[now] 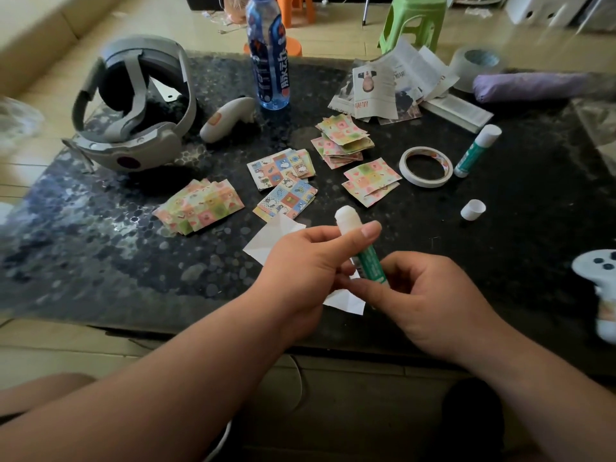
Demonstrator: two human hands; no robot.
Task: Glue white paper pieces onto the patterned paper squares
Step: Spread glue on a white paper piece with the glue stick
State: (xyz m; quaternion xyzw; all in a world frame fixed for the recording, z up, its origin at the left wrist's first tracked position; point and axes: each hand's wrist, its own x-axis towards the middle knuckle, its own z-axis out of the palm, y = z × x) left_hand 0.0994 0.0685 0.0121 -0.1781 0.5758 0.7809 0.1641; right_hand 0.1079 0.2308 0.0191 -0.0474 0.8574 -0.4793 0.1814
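An uncapped green glue stick [366,258] points up and away, its white glue tip exposed. My left hand [306,271] grips its upper part, thumb along the tube. My right hand [420,301] pinches its lower end. Beneath both hands lies a white paper piece [276,235], partly hidden. Several piles of patterned paper squares lie beyond: a pink-green pile [200,208] at left, blue ones [283,181] in the middle, two more piles [370,178] at right. The glue cap [472,210] stands alone to the right.
On the dark stone table [100,248] sit a grey headset [133,108], a controller [226,120], a water bottle [268,58], a tape ring [426,166], a second, capped glue stick [476,151], torn newspaper [393,88], clear tape [476,66] and a purple umbrella [533,86].
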